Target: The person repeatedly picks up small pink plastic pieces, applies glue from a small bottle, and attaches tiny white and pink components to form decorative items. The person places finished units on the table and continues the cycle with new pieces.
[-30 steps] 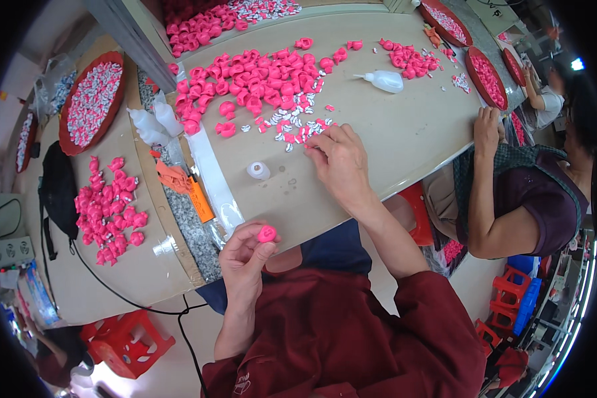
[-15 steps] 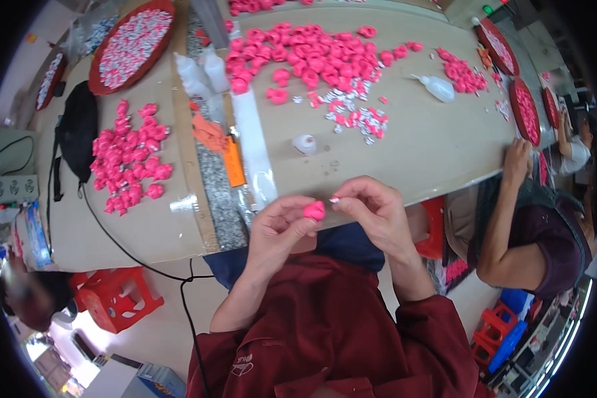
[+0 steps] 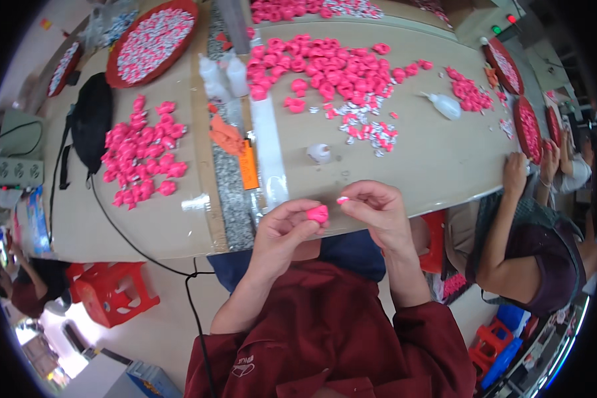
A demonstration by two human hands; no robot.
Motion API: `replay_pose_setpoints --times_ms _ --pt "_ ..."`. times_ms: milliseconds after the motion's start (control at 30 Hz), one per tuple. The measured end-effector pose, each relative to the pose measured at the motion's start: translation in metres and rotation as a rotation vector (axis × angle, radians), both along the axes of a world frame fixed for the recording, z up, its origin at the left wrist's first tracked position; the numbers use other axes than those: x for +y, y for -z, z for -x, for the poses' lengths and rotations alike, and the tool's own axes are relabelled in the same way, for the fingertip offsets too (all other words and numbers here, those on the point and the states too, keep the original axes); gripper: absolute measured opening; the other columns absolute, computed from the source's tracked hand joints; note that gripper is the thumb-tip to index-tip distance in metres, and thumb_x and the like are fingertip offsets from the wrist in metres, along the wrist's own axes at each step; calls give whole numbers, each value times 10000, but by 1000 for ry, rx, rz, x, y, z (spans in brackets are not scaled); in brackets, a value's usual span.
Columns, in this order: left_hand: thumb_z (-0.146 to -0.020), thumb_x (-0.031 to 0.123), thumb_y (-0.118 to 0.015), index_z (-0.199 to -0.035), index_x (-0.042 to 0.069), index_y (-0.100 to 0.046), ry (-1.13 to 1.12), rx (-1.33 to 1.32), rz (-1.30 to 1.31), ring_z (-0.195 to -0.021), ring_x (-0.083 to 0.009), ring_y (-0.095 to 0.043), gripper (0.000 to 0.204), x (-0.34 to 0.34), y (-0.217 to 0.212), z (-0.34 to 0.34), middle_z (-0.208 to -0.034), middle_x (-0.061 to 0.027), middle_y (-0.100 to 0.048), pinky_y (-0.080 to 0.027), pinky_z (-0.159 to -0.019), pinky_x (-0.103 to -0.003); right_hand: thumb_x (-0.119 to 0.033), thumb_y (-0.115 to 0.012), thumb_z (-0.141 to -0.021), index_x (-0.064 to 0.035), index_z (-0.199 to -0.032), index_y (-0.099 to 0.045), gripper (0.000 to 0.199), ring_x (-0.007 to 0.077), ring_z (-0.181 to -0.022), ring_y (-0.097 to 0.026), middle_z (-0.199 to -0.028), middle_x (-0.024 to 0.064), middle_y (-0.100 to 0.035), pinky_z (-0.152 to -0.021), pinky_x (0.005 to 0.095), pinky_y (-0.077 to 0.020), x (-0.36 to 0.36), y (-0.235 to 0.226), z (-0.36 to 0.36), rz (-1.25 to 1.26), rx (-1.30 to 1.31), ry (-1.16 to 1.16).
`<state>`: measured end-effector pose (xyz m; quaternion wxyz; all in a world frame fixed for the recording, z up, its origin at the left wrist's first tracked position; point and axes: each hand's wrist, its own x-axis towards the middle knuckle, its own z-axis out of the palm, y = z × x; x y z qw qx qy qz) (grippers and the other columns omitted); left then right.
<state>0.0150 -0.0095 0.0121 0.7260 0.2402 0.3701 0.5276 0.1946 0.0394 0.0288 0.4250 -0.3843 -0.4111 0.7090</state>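
Since a moment ago both hands sit slightly lower in the frame's centre — left hand pinching the pink piece, right hand gripping a small white bit; fitting underway — pressing it in looks next.

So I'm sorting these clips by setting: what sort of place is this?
Probably a small assembly workshop: a long beige worktable strewn with small pink moulded pieces, round red trays of small white parts, and another person working alongside.

Left hand, right hand seemingly pinched
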Motion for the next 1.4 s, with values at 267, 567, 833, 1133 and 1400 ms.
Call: replay_pose_setpoints --times_ms 267,567,833,1133,1400 --pt "-814 29 -600 -1081 -33 -528 1 -1 -20 -860 -198 -612 284 3 3 -7 -962 -118 -606 -499 -754 -278 47 -572 -801 26 -930 -616 138 101 -804 -565 -940 70 -603 -715 231 -446 -8 -15 0 -120 -139 73" --pt "-804 -9 -606 -1073 -20 -536 -3 26 -34 -892 -131 -600 278 -2 7 -4 -966 -97 -622 -498 -793 -261 -1 -618 -770 -8 -907 -641 139 140 -700 -567 -813 69 -633 -637 257 -450 -13 -29 7 -481 -606 -20" --pt "-825 36 -591 -1047 -19 -531 25 -77 -20 -825 -159 -612 237 1 7 -7 -919 -108 -613 -521 -732 -259 -6 -652 -727 -35 -906 -665 181 171 -724 -550 -790 59 -619 -608 271 -445 -15 -21 10 -594 -625 1" --pt "-879 67 -514 -1069 -19 -533 65 -469 188 -803 -172 -624 210 -4 13 -8 -918 -114 -614 -530 -733 -259 -14 -686 -692 -79 -942 -682 258 141 -670 -493 -724 31 -559 -564 255 -415 -21 -6 6 -566 -594 31" --pt "-850 35 -548 -1049 -20 -555 84 -235 88 -794 -177 -625 207 -7 14 -8 -917 -126 -618 -523 -728 -266 -37 -685 -723 -60 -923 -682 201 93 -616 -467 -726 15 -562 -536 233 -388 -18 -11 -2 -519 -549 -23"
